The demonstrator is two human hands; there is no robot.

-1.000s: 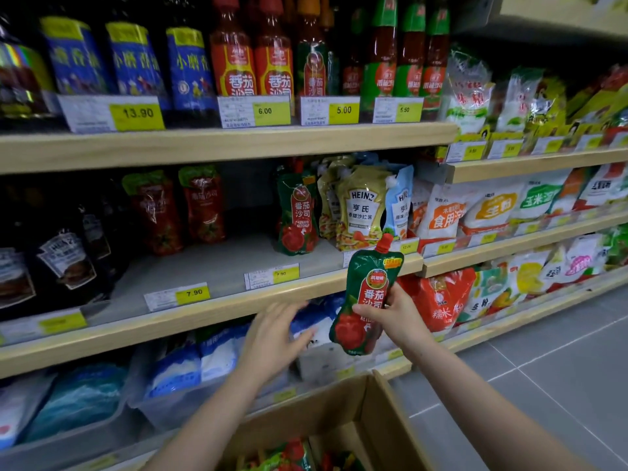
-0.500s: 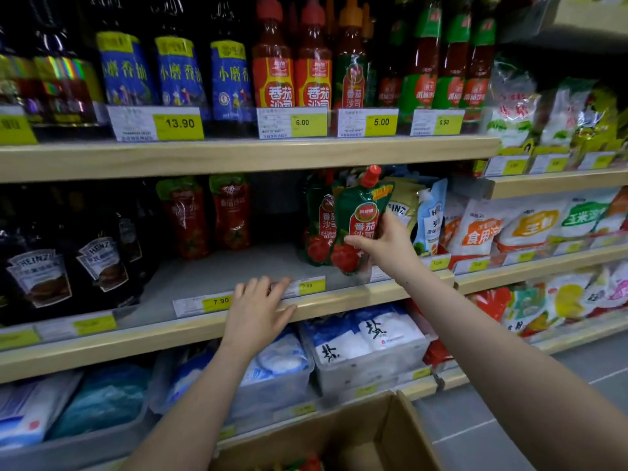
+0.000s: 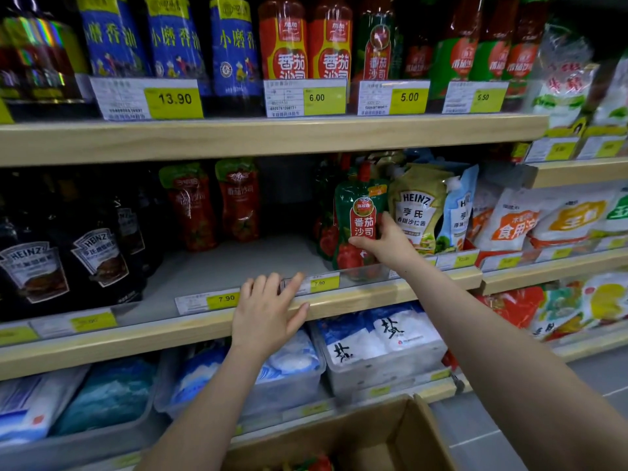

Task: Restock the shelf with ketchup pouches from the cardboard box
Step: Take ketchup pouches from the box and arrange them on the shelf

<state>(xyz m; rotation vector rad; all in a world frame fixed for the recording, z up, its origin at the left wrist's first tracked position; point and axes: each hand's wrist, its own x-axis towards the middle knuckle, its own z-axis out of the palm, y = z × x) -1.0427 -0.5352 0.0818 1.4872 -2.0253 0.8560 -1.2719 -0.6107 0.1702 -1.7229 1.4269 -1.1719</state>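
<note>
My right hand (image 3: 387, 241) grips a green ketchup pouch (image 3: 356, 215) with a red cap and a red label. The pouch stands upright at the front of the middle shelf (image 3: 210, 266), just ahead of another like pouch (image 3: 325, 229) and beside the Heinz pouches. My left hand (image 3: 268, 309) rests flat on the shelf's wooden front edge, fingers spread, holding nothing. Two red ketchup pouches (image 3: 217, 205) stand further back on the left. The cardboard box (image 3: 401, 433) sits below, its flap open, with a bit of red packaging showing inside.
Dark Heinz sauce bottles (image 3: 64, 260) fill the shelf's left end. Pale Heinz pouches (image 3: 421, 209) stand right of the ketchup. Bottles line the shelf above (image 3: 272, 134). Clear bins of salt bags (image 3: 377, 341) sit below. Grey floor tiles (image 3: 598, 375) lie to the right.
My right hand lifted the pouch from below the shelf up onto it and set it down upright. My left hand rose to the shelf edge and rests there.
</note>
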